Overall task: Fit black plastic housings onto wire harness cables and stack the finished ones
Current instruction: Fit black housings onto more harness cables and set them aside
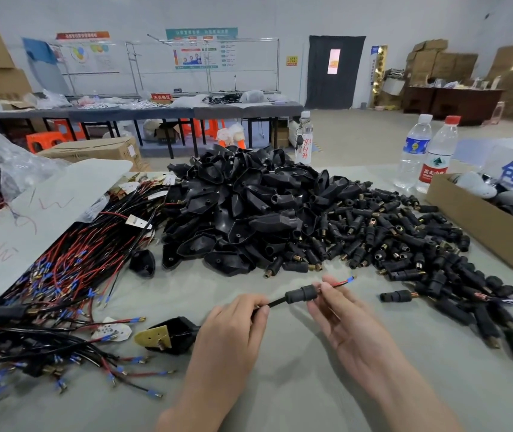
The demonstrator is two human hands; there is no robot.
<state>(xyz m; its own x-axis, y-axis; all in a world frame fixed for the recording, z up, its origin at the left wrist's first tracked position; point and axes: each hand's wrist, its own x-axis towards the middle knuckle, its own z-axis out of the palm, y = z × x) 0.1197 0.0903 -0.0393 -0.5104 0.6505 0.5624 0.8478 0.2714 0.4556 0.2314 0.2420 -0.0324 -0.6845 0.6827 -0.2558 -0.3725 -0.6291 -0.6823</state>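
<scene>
Two hands, the left hand (233, 325) and the right hand (342, 316), pinch one cable (275, 303), which carries one small black sleeve (301, 294). Three bottles stand along the far edge of the table (305, 388): one bottle with red characters (304, 145), one white-capped water bottle (413, 151) and one red-capped water bottle (436, 157). One cardboard box (479, 226) sits at the right edge. The heaped black housings (242, 207), the small black connectors (389, 232) and the wire harnesses (71, 260) at the left edge are too many to count. One loose housing (142, 262) lies apart from the heap, one brass-plated housing (167, 336) lies near the left hand, and one stray connector (397, 296) lies alone.
</scene>
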